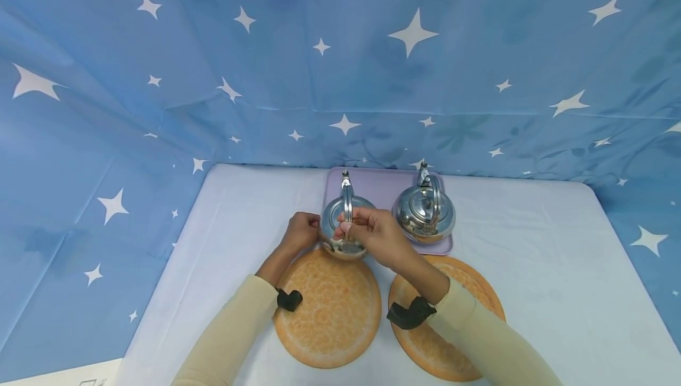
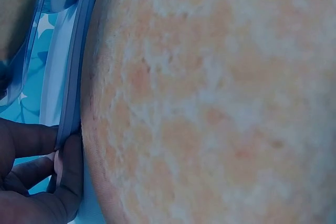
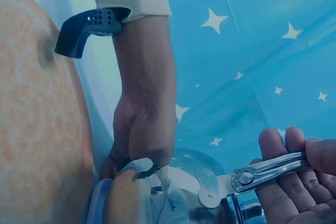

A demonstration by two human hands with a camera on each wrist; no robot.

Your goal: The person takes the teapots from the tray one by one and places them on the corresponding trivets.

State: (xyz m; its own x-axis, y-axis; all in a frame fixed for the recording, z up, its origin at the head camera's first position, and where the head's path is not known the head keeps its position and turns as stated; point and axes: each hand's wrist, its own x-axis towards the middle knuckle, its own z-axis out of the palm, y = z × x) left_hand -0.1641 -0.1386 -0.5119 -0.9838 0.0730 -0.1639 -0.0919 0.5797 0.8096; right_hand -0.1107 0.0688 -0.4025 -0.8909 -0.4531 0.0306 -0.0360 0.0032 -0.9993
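My left hand [image 1: 303, 231] is at the left of the lavender tray [image 1: 383, 182]. In the left wrist view, its thumb and fingers [image 2: 68, 182] pinch the tray's rim [image 2: 79, 61]. My right hand [image 1: 378, 235] holds the arched handle [image 3: 270, 171] of the left steel kettle [image 1: 340, 250], fingers curled under it and thumb on top in the right wrist view. That kettle stands over the tray's left part, spout pointing away from me; its base is hidden. A second steel kettle [image 1: 424, 208] sits on the tray's right part, untouched.
Two round bread-patterned mats lie nearer to me: the left mat [image 1: 330, 309] just before the held kettle, the right mat [image 1: 473, 279] partly under my right forearm. A white cloth [image 1: 558, 268] covers the table. Behind hangs a blue star-printed curtain [image 1: 362, 78].
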